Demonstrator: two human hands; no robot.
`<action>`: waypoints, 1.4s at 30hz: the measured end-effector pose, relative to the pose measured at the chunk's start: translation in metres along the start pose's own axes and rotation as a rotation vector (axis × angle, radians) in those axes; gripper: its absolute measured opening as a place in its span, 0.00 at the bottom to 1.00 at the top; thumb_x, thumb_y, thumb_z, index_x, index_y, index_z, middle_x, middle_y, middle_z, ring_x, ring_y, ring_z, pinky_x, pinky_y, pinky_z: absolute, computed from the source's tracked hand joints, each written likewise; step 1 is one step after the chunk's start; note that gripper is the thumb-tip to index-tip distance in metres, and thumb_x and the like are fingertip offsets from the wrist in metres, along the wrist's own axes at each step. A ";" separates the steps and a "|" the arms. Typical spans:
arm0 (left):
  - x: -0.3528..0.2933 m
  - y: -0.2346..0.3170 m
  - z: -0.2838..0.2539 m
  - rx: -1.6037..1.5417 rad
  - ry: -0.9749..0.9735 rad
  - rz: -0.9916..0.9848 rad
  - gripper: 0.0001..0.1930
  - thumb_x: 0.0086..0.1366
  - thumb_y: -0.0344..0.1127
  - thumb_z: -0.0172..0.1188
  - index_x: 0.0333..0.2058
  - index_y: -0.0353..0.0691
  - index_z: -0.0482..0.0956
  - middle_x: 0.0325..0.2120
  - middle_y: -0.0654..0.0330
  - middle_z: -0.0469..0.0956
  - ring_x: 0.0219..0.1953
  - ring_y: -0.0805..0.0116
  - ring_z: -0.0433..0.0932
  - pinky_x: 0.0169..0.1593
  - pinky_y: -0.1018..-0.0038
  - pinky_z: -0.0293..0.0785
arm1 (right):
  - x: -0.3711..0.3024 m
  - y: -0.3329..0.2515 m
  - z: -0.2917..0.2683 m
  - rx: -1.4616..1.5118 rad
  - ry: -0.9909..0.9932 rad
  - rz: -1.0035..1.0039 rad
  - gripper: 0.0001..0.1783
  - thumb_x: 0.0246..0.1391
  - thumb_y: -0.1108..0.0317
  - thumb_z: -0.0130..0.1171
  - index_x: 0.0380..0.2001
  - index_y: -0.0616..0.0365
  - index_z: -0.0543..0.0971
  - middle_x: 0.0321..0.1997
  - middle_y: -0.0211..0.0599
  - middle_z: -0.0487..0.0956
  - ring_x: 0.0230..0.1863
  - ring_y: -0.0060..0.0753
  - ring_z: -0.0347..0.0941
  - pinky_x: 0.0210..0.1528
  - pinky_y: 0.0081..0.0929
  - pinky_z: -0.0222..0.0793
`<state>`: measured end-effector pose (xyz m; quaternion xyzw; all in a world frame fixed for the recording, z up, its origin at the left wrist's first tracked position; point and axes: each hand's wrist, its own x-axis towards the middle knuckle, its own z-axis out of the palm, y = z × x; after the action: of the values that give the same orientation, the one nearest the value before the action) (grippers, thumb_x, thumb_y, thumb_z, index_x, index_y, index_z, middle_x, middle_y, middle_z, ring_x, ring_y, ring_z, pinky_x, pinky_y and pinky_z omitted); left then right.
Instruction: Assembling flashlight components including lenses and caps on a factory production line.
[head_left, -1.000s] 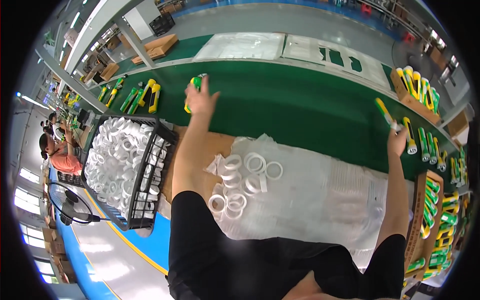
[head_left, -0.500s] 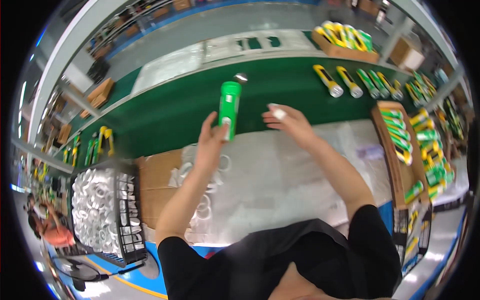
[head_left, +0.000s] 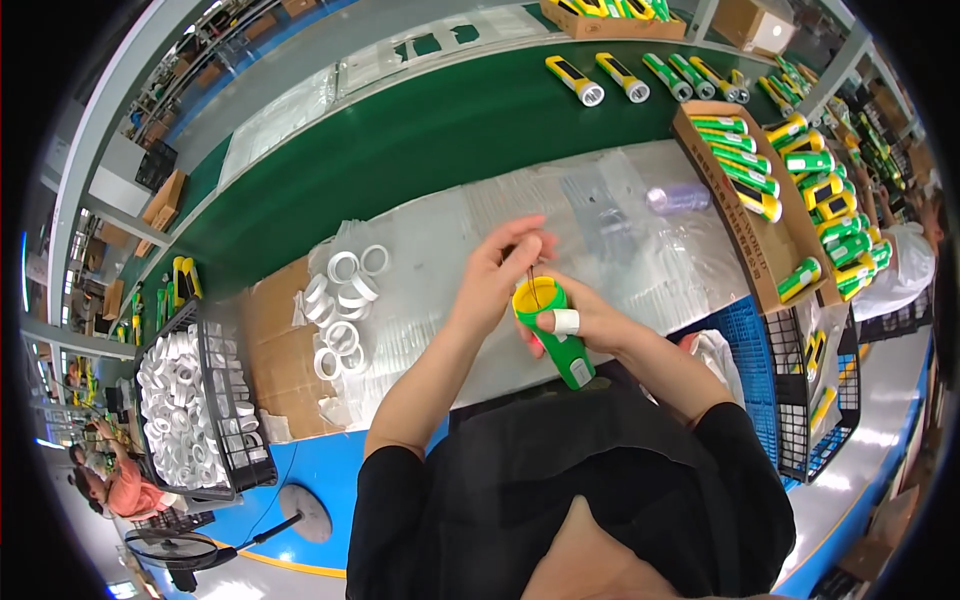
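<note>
My right hand is wrapped round a green flashlight body, tilted with its open yellow-rimmed end up and away from me. White tape circles the thumb of this hand. Thin wires rise from the open end. Just above that opening, my left hand has its thumb and fingers drawn together at the top of the wires; the fingers partly hide what they grip. Left of my hands, several white rings lie on the plastic-covered work surface.
A black crate full of white rings stands at left. On the right is a cardboard box with flashlights, more piled beyond it. Flashlights line the far side of the green belt. A purple roll lies near the box.
The green flashlight has come from over the belt, in my left hand, to close before me in my right hand. Its open end and wires now show. The view has shifted.
</note>
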<state>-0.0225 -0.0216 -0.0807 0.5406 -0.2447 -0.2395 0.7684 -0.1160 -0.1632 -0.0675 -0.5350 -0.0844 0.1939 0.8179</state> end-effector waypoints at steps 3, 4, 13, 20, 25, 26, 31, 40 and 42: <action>0.001 0.002 0.004 0.016 0.224 0.000 0.19 0.66 0.34 0.57 0.54 0.37 0.71 0.40 0.55 0.80 0.41 0.67 0.79 0.44 0.73 0.74 | -0.014 -0.002 -0.005 -0.081 0.043 0.087 0.34 0.55 0.49 0.62 0.55 0.59 0.64 0.35 0.39 0.75 0.32 0.30 0.76 0.35 0.27 0.73; -0.001 0.006 0.005 0.015 0.214 -0.009 0.19 0.66 0.34 0.57 0.54 0.37 0.71 0.40 0.55 0.80 0.41 0.67 0.79 0.44 0.73 0.74 | -0.016 -0.002 -0.005 -0.076 0.055 0.086 0.34 0.55 0.49 0.62 0.55 0.59 0.64 0.35 0.39 0.75 0.32 0.30 0.76 0.35 0.27 0.73; 0.015 0.014 0.021 0.566 -0.473 0.483 0.18 0.72 0.40 0.47 0.43 0.33 0.81 0.39 0.57 0.83 0.42 0.66 0.81 0.56 0.71 0.69 | -0.023 0.011 -0.008 0.032 0.240 -0.128 0.23 0.63 0.52 0.53 0.52 0.57 0.66 0.41 0.38 0.75 0.37 0.28 0.76 0.36 0.27 0.74; 0.057 -0.031 0.061 0.415 -0.062 0.332 0.18 0.68 0.41 0.53 0.50 0.35 0.76 0.48 0.51 0.77 0.44 0.53 0.78 0.55 0.61 0.68 | -0.046 0.010 -0.023 0.186 0.609 -0.252 0.22 0.62 0.53 0.54 0.51 0.58 0.68 0.33 0.38 0.75 0.30 0.29 0.74 0.33 0.27 0.70; 0.098 -0.094 0.046 1.154 -0.098 0.540 0.26 0.57 0.42 0.66 0.51 0.34 0.74 0.45 0.53 0.76 0.48 0.54 0.73 0.51 0.63 0.69 | -0.065 0.012 -0.038 0.155 0.653 -0.316 0.25 0.62 0.52 0.51 0.55 0.59 0.66 0.33 0.40 0.75 0.29 0.32 0.73 0.32 0.27 0.68; 0.100 -0.100 0.042 1.199 -0.162 0.472 0.28 0.54 0.42 0.69 0.51 0.35 0.74 0.46 0.53 0.76 0.51 0.55 0.72 0.50 0.66 0.70 | -0.066 0.011 -0.039 0.155 0.654 -0.317 0.25 0.62 0.52 0.51 0.55 0.59 0.66 0.33 0.40 0.75 0.29 0.32 0.73 0.32 0.27 0.68; 0.090 -0.093 0.025 0.947 -0.109 0.349 0.25 0.56 0.38 0.67 0.52 0.37 0.75 0.44 0.56 0.75 0.46 0.60 0.72 0.46 0.69 0.69 | -0.063 0.011 -0.041 0.101 0.644 -0.288 0.27 0.62 0.51 0.52 0.54 0.61 0.67 0.32 0.41 0.75 0.28 0.32 0.72 0.31 0.27 0.68; 0.005 0.007 0.018 0.936 -0.296 0.598 0.19 0.68 0.37 0.51 0.55 0.38 0.75 0.48 0.53 0.70 0.49 0.58 0.68 0.49 0.70 0.67 | -0.030 0.001 -0.023 -0.038 0.326 -0.238 0.21 0.60 0.59 0.57 0.51 0.60 0.69 0.34 0.35 0.76 0.30 0.24 0.74 0.33 0.23 0.71; -0.007 0.011 0.008 0.983 -0.288 0.634 0.19 0.69 0.38 0.48 0.55 0.38 0.75 0.48 0.53 0.70 0.50 0.56 0.67 0.51 0.69 0.66 | -0.020 0.002 -0.017 -0.043 0.274 -0.224 0.21 0.60 0.59 0.57 0.51 0.61 0.69 0.34 0.35 0.76 0.30 0.24 0.74 0.33 0.23 0.71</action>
<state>-0.0314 -0.0198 -0.0686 0.6953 -0.5776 0.0718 0.4217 -0.1290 -0.1854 -0.0756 -0.5610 -0.0353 0.0251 0.8267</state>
